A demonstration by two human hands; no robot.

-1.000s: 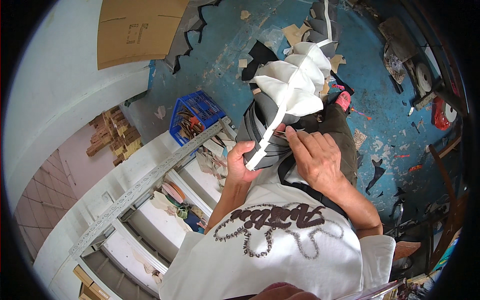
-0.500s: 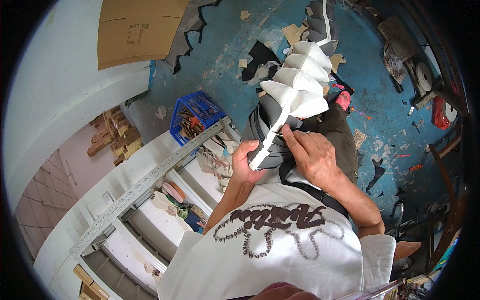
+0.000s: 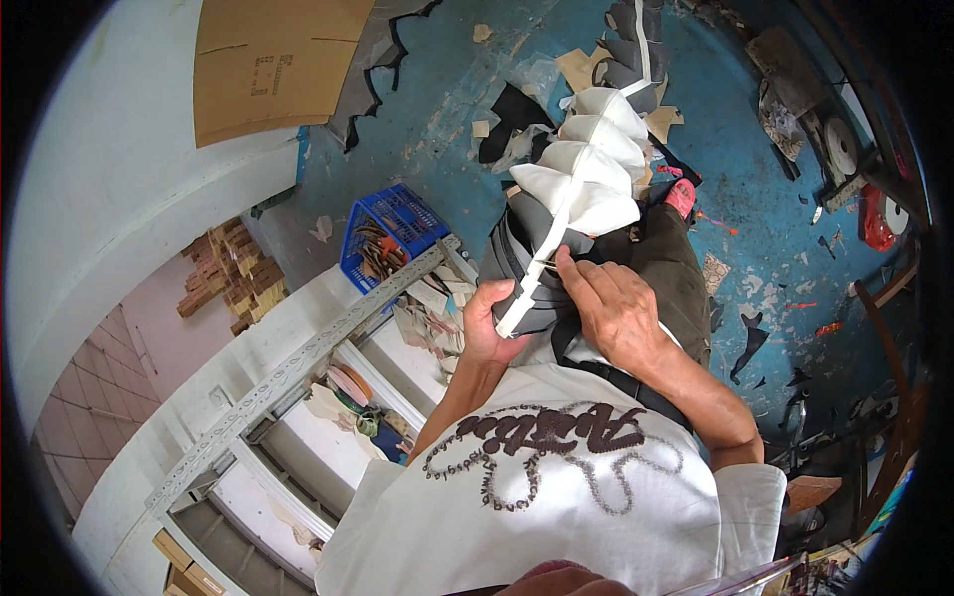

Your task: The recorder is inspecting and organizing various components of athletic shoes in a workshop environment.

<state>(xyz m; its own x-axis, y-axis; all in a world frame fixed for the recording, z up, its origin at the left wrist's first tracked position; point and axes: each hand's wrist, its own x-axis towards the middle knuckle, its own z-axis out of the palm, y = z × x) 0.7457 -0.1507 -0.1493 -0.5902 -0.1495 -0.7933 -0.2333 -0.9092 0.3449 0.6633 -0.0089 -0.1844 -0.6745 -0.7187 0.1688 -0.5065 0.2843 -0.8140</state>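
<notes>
A scrap-littered blue floor point(image 3: 452, 134) is spreading around the person's leg point(image 3: 671, 293). Close in, the left hand point(image 3: 484, 333) is grasping the near end of a bundle of grey pieces point(image 3: 510, 256), its thumb pressing on the side. The right hand point(image 3: 618, 310) is pinching a thin tool point(image 3: 549, 264) at the edge of the white tape point(image 3: 523, 297) that is running along the bundle. Over the last second both hands have been keeping nearly the same place and the bundle has been shifting only slightly, so the work is seemingly continuing on one stretch of tape. Farther off, white pieces point(image 3: 598, 209) are fanning out along the tape, a blue crate point(image 3: 395, 226) is standing leftward, and more grey pieces point(image 3: 623, 62) are trailing away. The right hand is hiding much of the tool, leaving its kind unclear; the frame's top edge is cutting off the farthest pieces.
</notes>
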